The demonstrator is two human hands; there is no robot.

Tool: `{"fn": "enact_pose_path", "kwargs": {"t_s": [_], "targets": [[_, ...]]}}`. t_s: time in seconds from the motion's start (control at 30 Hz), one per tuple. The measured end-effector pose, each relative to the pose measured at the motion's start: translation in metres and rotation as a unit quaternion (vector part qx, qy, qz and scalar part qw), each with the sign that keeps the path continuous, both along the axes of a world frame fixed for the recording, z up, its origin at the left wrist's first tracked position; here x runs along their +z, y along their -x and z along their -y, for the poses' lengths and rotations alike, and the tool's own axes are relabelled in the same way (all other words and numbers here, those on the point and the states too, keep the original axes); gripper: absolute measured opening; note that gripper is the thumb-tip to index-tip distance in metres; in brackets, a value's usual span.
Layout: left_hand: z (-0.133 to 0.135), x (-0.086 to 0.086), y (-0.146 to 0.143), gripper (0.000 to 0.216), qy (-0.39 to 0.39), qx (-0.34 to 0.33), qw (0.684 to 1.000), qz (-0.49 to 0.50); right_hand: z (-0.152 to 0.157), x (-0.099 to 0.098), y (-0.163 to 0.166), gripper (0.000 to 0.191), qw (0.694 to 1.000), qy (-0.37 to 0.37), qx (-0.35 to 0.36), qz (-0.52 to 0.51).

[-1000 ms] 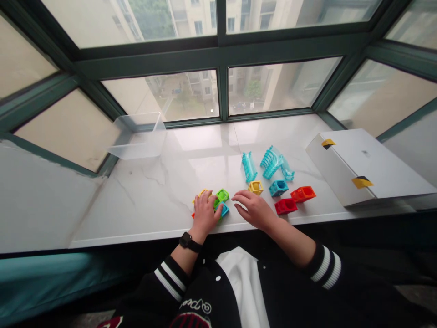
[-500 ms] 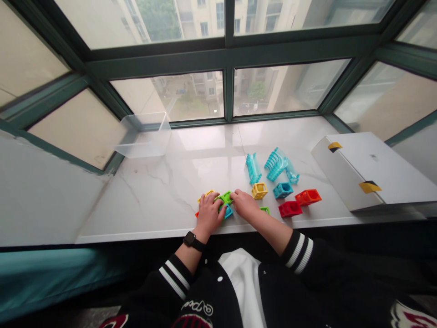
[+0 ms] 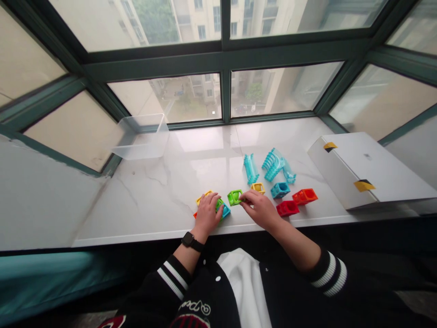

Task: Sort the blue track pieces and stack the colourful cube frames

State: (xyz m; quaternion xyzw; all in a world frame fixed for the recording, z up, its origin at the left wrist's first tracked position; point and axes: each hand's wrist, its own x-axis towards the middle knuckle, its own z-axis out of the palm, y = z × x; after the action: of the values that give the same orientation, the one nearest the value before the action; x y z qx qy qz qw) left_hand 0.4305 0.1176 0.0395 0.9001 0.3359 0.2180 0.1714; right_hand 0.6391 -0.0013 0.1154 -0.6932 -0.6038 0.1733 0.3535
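My right hand [image 3: 261,210] pinches a hollow green block [image 3: 234,197] at its right side, with the block apart from the group to its left. My left hand [image 3: 206,214] is wrapped over a group of joined hollow blocks near the sill's front edge. Of that group, a yellow block [image 3: 204,196], a blue block [image 3: 226,211] and bits of green and orange show around the fingers; the hand hides the rest. Just behind my right hand stands a loose yellow block [image 3: 257,187].
To the right lie a blue block [image 3: 280,190], a red block [image 3: 287,208] and an orange-red block [image 3: 305,196]. Clear blue track pieces [image 3: 251,169] lie behind them. A clear plastic bin [image 3: 145,148] stands back left, a white box [image 3: 382,168] at right, against the windows.
My right hand has moved right with the green block, leaving a gap between it and the joined group. My left hand stays on the group. The view has shifted slightly.
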Motion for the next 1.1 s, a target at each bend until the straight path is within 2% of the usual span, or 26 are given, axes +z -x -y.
{"fn": "enact_pose_path", "kwargs": {"t_s": [0.17,0.3,0.43,0.57,0.67,0.77,0.87,0.97,1.03,1.1], "targets": [[-0.007,0.002,-0.007,0.032,0.023,-0.038,0.999,0.015,0.019,-0.001,-0.012,0.006,0.993,-0.072,0.01,-0.098],[-0.001,0.022,-0.013,0.019,0.038,-0.023,0.996,0.075,0.027,-0.006,-0.014,0.009,0.99,-0.086,-0.002,-0.112],[0.017,0.048,-0.017,0.022,0.168,-0.038,0.972,0.16,0.03,-0.006,-0.01,0.012,0.989,-0.074,0.001,-0.125],[0.028,0.056,-0.021,0.027,0.305,-0.045,0.932,0.192,0.03,-0.002,-0.002,0.014,0.988,-0.073,0.019,-0.133],[0.029,0.053,-0.024,0.028,0.412,-0.037,0.877,0.244,0.031,-0.002,0.003,0.017,0.984,-0.098,0.035,-0.146],[0.031,0.051,-0.026,0.037,0.513,-0.015,0.807,0.291,0.034,-0.005,0.005,0.046,0.976,-0.13,0.03,-0.174],[0.037,0.053,-0.029,0.043,0.573,-0.008,0.757,0.314,0.035,-0.006,0.006,0.06,0.975,-0.126,0.047,-0.176],[0.047,0.06,-0.032,0.045,0.619,-0.035,0.715,0.323,0.036,-0.004,0.008,0.057,0.974,-0.119,0.075,-0.177],[0.052,0.064,-0.033,0.047,0.635,-0.052,0.701,0.319,0.036,-0.001,0.01,0.052,0.972,-0.117,0.091,-0.182],[0.055,0.066,-0.033,0.048,0.635,-0.062,0.704,0.31,0.037,0.002,0.01,0.049,0.971,-0.115,0.102,-0.184]]}}
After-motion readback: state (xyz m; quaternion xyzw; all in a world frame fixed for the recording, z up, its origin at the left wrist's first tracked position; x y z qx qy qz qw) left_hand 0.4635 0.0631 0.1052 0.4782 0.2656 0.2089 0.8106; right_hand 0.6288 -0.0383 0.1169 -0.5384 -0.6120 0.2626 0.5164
